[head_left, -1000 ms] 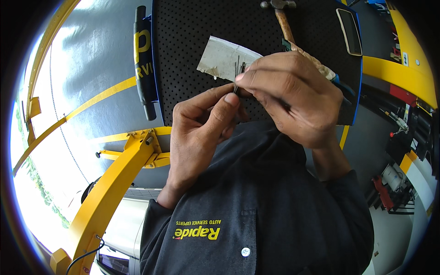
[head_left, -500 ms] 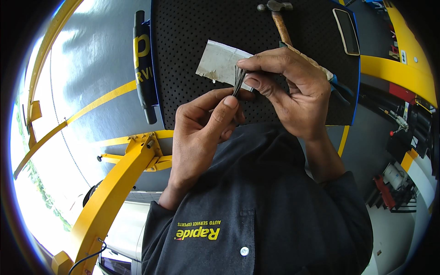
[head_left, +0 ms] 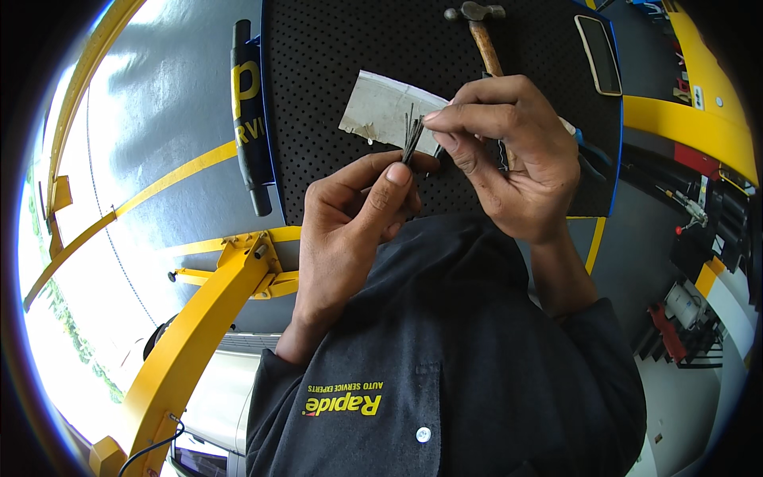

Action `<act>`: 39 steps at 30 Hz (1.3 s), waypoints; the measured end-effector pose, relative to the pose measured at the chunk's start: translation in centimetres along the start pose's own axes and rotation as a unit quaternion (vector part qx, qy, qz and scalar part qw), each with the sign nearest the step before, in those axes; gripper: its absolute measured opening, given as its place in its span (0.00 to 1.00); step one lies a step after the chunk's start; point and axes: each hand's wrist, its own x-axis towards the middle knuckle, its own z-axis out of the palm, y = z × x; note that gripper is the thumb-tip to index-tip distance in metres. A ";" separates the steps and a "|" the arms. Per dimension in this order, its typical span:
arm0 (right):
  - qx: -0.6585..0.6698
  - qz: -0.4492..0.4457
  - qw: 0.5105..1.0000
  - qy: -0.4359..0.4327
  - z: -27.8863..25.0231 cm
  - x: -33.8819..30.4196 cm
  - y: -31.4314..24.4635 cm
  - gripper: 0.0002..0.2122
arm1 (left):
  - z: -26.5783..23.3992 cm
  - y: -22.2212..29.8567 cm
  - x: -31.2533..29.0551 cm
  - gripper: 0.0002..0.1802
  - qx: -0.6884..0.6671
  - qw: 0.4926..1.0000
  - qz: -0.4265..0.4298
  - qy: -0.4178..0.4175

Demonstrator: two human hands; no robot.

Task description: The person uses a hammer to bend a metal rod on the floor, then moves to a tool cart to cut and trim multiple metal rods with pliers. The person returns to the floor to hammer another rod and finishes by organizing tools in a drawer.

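A bundle of thin dark wire strands (head_left: pixel 412 137) stands upright between the thumb and fingers of my left hand (head_left: pixel 358 203), its free upper ends fanned apart. Close beside those ends is my right hand (head_left: pixel 513 155), index finger and thumb drawn together in a loose pinch. Whatever is between those fingertips is too small to make out. Behind the strands lies a flat grey-white rectangular piece (head_left: pixel 381 107) with a ragged lower edge. Under and beyond my right hand, a tool with a blue handle (head_left: pixel 584 139) is partly hidden.
The black perforated mat (head_left: pixel 318 56) covers the blue-edged work surface. A ball-peen hammer (head_left: pixel 483 36) with a wooden handle lies at the far side, and a phone (head_left: pixel 598 56) at the far right. A yellow lift arm (head_left: pixel 191 342) stands at the left.
My right fingertips have shifted slightly right, off the top of the bundle, and the strand ends now show more spread out. My left hand stays where it was.
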 end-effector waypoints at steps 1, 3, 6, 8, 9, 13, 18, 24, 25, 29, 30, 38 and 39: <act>-0.002 0.006 1.000 -0.005 0.0 -0.1 0.0 0.13 | 0.1 0.0 0.0 0.17 0.002 1.000 -0.004 0.006; 0.000 0.017 1.000 -0.004 0.1 -0.3 -0.2 0.13 | 0.1 -0.1 0.0 0.17 -0.003 1.000 -0.006 0.011; -0.021 0.017 1.000 -0.001 0.2 -0.4 -0.5 0.12 | -0.3 -0.1 0.1 0.20 -0.010 1.000 -0.003 -0.009; -0.035 0.010 0.999 -0.001 0.3 -0.4 -0.5 0.12 | -0.5 -0.1 0.1 0.20 -0.016 1.000 0.005 -0.019; -0.036 0.013 0.999 0.002 0.3 -0.4 -0.6 0.12 | -0.5 -0.1 0.1 0.20 -0.018 1.000 0.004 -0.021; -0.043 0.000 0.999 0.000 0.3 -0.3 -0.5 0.12 | -0.4 -0.1 -0.1 0.21 -0.009 1.000 0.005 -0.009; -0.034 0.012 0.999 -0.003 0.3 -0.3 -0.6 0.12 | -0.4 0.0 0.0 0.21 -0.015 1.000 0.013 -0.019; -0.019 0.013 1.000 0.001 0.4 -0.1 -0.6 0.11 | -0.4 0.0 0.1 0.21 -0.007 1.000 0.004 -0.013; -0.025 0.011 1.000 -0.001 0.4 -0.1 -0.6 0.11 | -0.4 0.1 0.1 0.21 -0.003 1.000 0.005 -0.014; -0.023 0.020 0.999 -0.011 0.3 -0.1 -0.6 0.11 | -0.2 0.2 0.2 0.20 -0.002 1.000 0.002 -0.008; -0.016 0.023 1.000 -0.011 0.3 -0.1 -0.6 0.11 | -0.1 0.2 0.2 0.20 -0.003 1.000 0.002 -0.004; -0.020 0.017 0.999 -0.033 0.1 -0.2 -0.6 0.11 | -0.3 0.1 0.7 0.16 -0.037 0.999 -0.022 -0.008; -0.016 0.014 0.999 -0.035 0.1 -0.2 -0.7 0.11 | -0.3 0.0 0.8 0.16 -0.054 0.998 -0.024 -0.015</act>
